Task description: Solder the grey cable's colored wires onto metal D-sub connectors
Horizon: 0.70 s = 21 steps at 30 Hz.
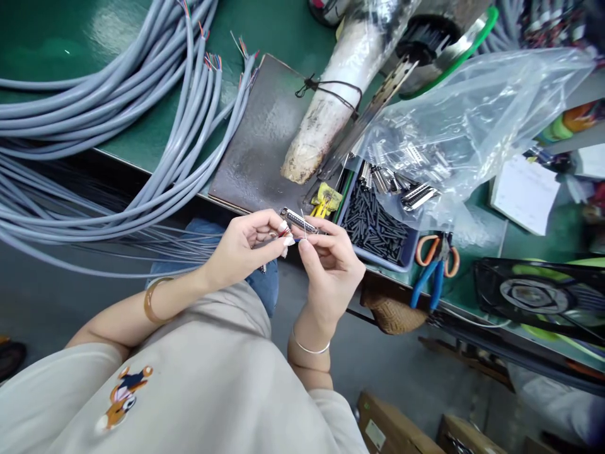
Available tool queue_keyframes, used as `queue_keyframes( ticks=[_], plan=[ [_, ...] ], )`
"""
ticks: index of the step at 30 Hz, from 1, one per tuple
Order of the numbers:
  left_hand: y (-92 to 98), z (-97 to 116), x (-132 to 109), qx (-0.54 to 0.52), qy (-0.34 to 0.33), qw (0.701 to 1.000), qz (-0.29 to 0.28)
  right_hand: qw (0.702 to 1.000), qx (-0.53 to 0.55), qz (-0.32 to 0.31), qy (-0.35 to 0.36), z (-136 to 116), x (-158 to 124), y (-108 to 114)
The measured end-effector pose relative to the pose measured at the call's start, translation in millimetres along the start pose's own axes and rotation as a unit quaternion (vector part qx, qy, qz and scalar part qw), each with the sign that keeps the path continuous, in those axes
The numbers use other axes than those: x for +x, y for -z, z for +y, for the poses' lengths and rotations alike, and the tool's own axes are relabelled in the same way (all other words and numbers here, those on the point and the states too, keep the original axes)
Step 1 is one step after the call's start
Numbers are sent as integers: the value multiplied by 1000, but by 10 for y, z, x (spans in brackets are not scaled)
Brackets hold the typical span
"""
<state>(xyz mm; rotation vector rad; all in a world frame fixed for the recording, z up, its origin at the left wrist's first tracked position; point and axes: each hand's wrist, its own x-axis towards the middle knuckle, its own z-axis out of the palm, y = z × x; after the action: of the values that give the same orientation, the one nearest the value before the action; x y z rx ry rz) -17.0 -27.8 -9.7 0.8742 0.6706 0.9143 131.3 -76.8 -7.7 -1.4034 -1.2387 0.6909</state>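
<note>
My left hand is closed in a pinch around the stripped end of a grey cable, where thin coloured wires stick out between the fingertips. Close by, my right hand pinches a thin blue wire between thumb and fingers. A fine pale strand stands up at the right fingertips. Just beyond both hands, a metal multi-pin connector lies at the table edge, touching or very near the right fingers. The fingers hide part of the wires and the connector's lower edge.
Grey cables bundle across the left. A wrapped white roll lies on a dark board. A blue bin holds black sleeves, beside a plastic bag of connectors, blue-handled pliers and a black fan.
</note>
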Motion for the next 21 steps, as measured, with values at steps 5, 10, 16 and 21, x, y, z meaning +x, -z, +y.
queue_keyframes(
  ticks=[5,10,16,21],
  plan=[
    [-6,17,0,-37,52,998,1,995,-52,10,79,6,-56,-25],
    [17,62,25,-92,108,990,-17,994,-37,78,73,38,-46,13],
    [17,54,42,-107,169,979,-39,995,-48,5,86,49,7,42],
    [3,7,25,-77,175,981,-39,999,5,-29,43,57,-39,29]
  ],
)
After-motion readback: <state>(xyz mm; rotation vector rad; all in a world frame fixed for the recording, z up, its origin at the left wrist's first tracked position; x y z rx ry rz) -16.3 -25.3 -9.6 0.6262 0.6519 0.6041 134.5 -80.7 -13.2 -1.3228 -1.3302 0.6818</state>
